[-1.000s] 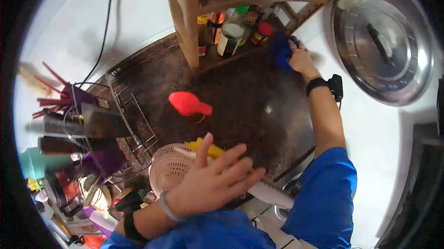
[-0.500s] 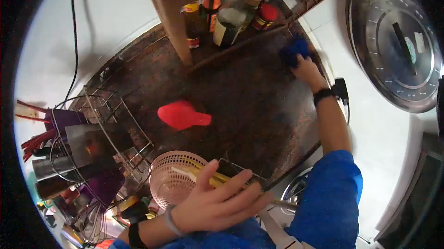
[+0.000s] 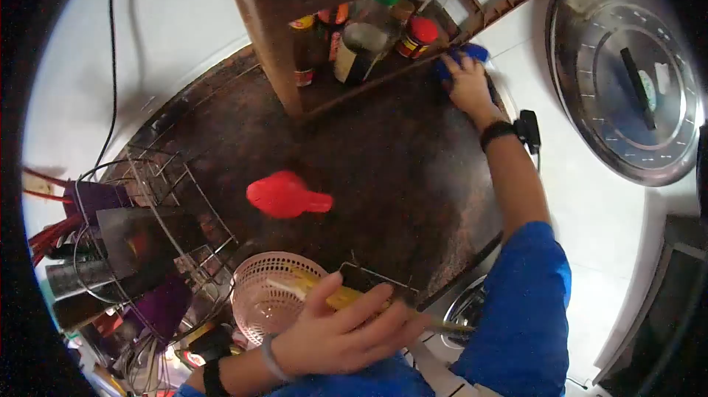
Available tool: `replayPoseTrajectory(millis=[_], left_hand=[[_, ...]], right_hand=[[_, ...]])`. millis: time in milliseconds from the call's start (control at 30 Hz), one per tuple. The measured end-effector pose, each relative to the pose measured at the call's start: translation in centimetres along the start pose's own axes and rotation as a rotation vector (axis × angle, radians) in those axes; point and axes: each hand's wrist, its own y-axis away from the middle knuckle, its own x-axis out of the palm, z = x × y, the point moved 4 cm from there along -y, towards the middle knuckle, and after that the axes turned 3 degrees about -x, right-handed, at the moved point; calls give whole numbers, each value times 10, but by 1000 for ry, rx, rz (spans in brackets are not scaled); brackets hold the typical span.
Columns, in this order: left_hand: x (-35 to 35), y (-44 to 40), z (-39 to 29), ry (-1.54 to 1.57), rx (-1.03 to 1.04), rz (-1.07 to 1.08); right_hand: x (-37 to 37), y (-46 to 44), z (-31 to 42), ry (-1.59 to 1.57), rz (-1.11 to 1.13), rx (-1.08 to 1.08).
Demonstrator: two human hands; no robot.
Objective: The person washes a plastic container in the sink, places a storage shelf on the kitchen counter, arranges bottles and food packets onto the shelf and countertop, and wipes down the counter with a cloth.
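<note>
At the far right corner of the dark countertop point(image 3: 369, 168), my right hand point(image 3: 470, 87) presses on a blue cloth point(image 3: 472, 52), its fingers closed over it. My left hand point(image 3: 346, 330) hovers near the front edge with fingers spread. Just behind those fingers is a yellow piece with holes point(image 3: 343, 297), partly hidden, beside a pink perforated basket point(image 3: 247, 297). I cannot tell whether the left hand touches either. A red spoon-rest-shaped item point(image 3: 284, 195) lies on the middle of the counter.
A brown shelf point(image 3: 276, 50) stands at the back, holding bottles and a red-lidded jar point(image 3: 418, 37). To the left, a wire rack point(image 3: 184, 198) holds knives and utensils. A large metal lid point(image 3: 627, 72) leans against the white wall on the right.
My right hand has moved with the blue cloth farther back and slightly left, toward the shelf's foot. My left hand stays spread near the basket, a little lower in view.
</note>
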Motion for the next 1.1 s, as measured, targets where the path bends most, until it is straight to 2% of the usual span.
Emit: replayPoseTrajectory(millis=[67,133,167,233,300,333,367,433,467,500,533,567,633,700,733,767,933,1000,1033,1100], left_hand=[[6,-2,-1,-24,25,68],[7,-2,-3,-29,2,24],[6,-3,-2,-17,15,36],[-1,-3,0,-5,6,103],[-2,-3,2,9,7,81],[-2,-3,3,18,8,60],[-3,-1,4,19,18,40],[0,0,5,-10,19,5],[0,0,4,-8,27,3],[1,0,2,-18,33,30],[2,-1,2,-38,36,59],[1,-2,2,-56,32,66],[1,-5,0,-48,39,94],[2,-6,-1,-53,37,96],[1,-4,-1,-54,34,83],[2,-5,2,-61,32,76],[-2,-8,2,-3,19,33],[-1,-6,1,31,0,16],[1,-5,2,53,-17,12],[3,-1,2,83,-12,-4]], right_hand=[[20,6,1,-25,31,-28],[30,31,-6,-131,276,24],[21,44,-11,-130,284,43],[1,82,-17,-87,449,91],[-14,119,-36,-79,630,128],[-28,129,-42,-77,763,52],[-35,123,-47,-57,753,57],[-49,100,-53,218,406,53],[-80,72,-38,244,175,65],[-95,42,-35,261,63,46],[-110,15,-28,392,-157,-34],[-105,-8,-33,470,-211,-13],[-79,-21,-47,623,-123,3],[-30,17,-53,53,-83,219],[-11,40,-53,320,-122,-11],[-17,52,-45,380,-12,12],[-42,140,-71,388,131,-20],[-80,194,-77,408,255,-43],[-84,227,-93,395,259,34],[-119,250,-86,600,573,-47]])
